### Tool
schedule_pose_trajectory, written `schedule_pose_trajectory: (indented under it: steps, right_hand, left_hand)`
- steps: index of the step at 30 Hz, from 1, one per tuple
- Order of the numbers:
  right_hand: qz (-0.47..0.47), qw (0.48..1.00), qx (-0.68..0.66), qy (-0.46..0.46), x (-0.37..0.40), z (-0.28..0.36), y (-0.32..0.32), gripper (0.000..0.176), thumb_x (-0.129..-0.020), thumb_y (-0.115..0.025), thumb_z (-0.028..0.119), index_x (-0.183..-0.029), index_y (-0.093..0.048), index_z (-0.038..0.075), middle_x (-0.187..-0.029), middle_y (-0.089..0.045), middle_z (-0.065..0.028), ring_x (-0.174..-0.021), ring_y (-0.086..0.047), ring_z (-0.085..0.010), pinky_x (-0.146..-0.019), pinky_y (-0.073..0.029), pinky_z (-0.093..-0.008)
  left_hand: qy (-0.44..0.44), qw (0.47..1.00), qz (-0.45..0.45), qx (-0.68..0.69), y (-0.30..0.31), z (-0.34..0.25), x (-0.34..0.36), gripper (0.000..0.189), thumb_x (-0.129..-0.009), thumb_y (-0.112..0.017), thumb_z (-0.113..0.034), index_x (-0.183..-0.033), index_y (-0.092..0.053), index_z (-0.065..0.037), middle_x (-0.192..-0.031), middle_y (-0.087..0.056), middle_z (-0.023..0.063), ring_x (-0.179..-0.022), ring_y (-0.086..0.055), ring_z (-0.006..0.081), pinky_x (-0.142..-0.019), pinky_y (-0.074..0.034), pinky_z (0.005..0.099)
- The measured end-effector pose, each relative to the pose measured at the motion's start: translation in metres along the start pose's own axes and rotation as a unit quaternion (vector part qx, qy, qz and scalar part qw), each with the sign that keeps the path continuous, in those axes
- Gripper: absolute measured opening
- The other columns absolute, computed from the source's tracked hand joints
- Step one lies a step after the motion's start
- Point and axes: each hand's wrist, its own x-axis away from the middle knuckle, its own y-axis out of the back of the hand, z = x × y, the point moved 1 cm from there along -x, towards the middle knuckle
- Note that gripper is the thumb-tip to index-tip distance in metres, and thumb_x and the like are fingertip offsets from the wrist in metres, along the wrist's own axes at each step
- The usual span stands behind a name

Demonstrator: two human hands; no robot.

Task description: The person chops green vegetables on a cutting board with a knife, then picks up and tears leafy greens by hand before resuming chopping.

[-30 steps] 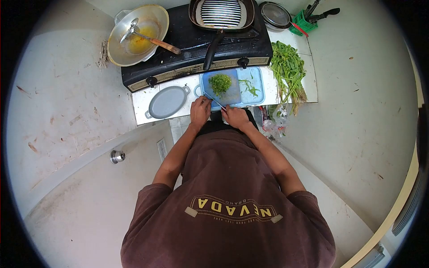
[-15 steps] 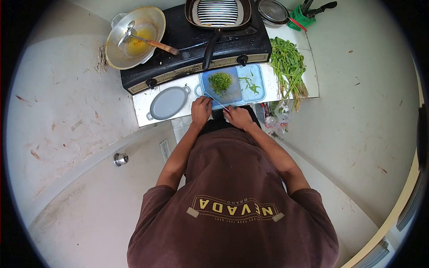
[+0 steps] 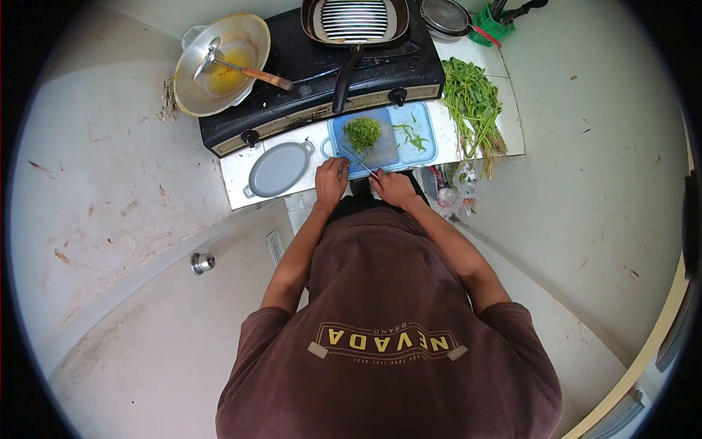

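Note:
My right hand (image 3: 395, 189) is closed around the handle of a knife (image 3: 357, 161), whose blade slants up and left over the blue cutting board (image 3: 424, 111). Beside the blade tip, my left hand (image 3: 332, 180) rests at the board's near left corner with its fingers bent together. Whatever those fingers pinch is too small or hidden to make out. A mound of finely chopped greens (image 3: 362, 134) lies on the darker left part of the board. Some loose green leaves (image 3: 413, 138) are scattered on its lighter right part.
Behind the board stands a black gas stove (image 3: 307, 77) carrying a grill pan (image 3: 355, 22) and a wok (image 3: 191, 88) with a ladle. A grey oval dish (image 3: 280, 169) sits left; a bunch of leafy greens (image 3: 472, 99) lies right. A green basket (image 3: 491, 26) holds knives.
The whole view has shifted slightly. Both hands and the knife stay nearly in the same place at the board's near edge, and the mound of greens looks the same.

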Motion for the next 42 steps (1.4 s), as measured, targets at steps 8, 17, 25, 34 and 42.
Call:
schedule_pose_trajectory:
  steps: [8, 17, 25, 34, 42]
  right_hand:
    - [-0.05, 0.996, -0.036, 0.057, -0.001, 0.0, -0.012, 0.044, -0.102, -0.051, 0.041, -0.1, -0.064, -0.001, -0.074, -0.068, -0.0253, -0.072, -0.069, -0.045, -0.068, -0.055, -0.0571]
    - [-0.04, 0.997, -0.008, 0.072, -0.014, 0.004, -0.012, 0.042, -0.102, -0.052, 0.039, -0.098, -0.062, -0.001, -0.07, -0.068, -0.0236, -0.067, -0.069, -0.0437, -0.063, -0.056, -0.0542]
    - [-0.014, 0.999, -0.025, 0.033, -0.011, -0.007, -0.006, 0.045, -0.102, -0.049, 0.042, -0.102, -0.063, -0.001, -0.076, -0.069, -0.0247, -0.074, -0.07, -0.0449, -0.069, -0.056, -0.0562]
    - [-0.027, 0.997, -0.056, 0.054, -0.007, -0.007, -0.006, 0.045, -0.102, -0.051, 0.042, -0.102, -0.064, -0.001, -0.073, -0.068, -0.025, -0.071, -0.069, -0.0454, -0.07, -0.055, -0.0555]
    - [-0.035, 0.996, -0.027, 0.082, 0.001, -0.004, -0.005, 0.044, -0.101, -0.053, 0.042, -0.103, -0.065, 0.0, -0.07, -0.068, -0.0234, -0.068, -0.069, -0.0434, -0.065, -0.056, -0.0548]
  left_hand:
    - [-0.03, 0.999, 0.001, -0.04, 0.007, -0.004, 0.0, 0.008, -0.088, -0.07, -0.011, -0.093, -0.075, -0.008, -0.087, -0.066, 0.0084, -0.086, -0.065, 0.0296, -0.078, -0.048, 0.0431]
    - [-0.055, 0.998, -0.012, -0.028, 0.005, -0.001, 0.002, 0.014, -0.087, -0.069, -0.009, -0.1, -0.076, -0.008, -0.093, -0.066, 0.0089, -0.09, -0.064, 0.0293, -0.081, -0.049, 0.0427]
    - [-0.067, 0.998, 0.013, 0.012, 0.019, 0.0, -0.004, 0.014, -0.084, -0.071, -0.005, -0.096, -0.077, -0.007, -0.098, -0.066, 0.0082, -0.09, -0.061, 0.0301, -0.083, -0.049, 0.0416]
    - [0.012, 0.997, 0.027, 0.068, 0.012, 0.005, -0.011, 0.01, -0.082, -0.075, -0.007, -0.092, -0.075, -0.007, -0.096, -0.065, 0.0093, -0.087, -0.063, 0.0268, -0.082, -0.052, 0.0381]
    - [0.144, 0.981, -0.009, 0.129, -0.001, 0.011, -0.009, 0.034, -0.075, -0.085, -0.007, -0.097, -0.06, -0.001, -0.093, -0.063, 0.0105, -0.08, -0.063, 0.0229, -0.074, -0.054, 0.0352]
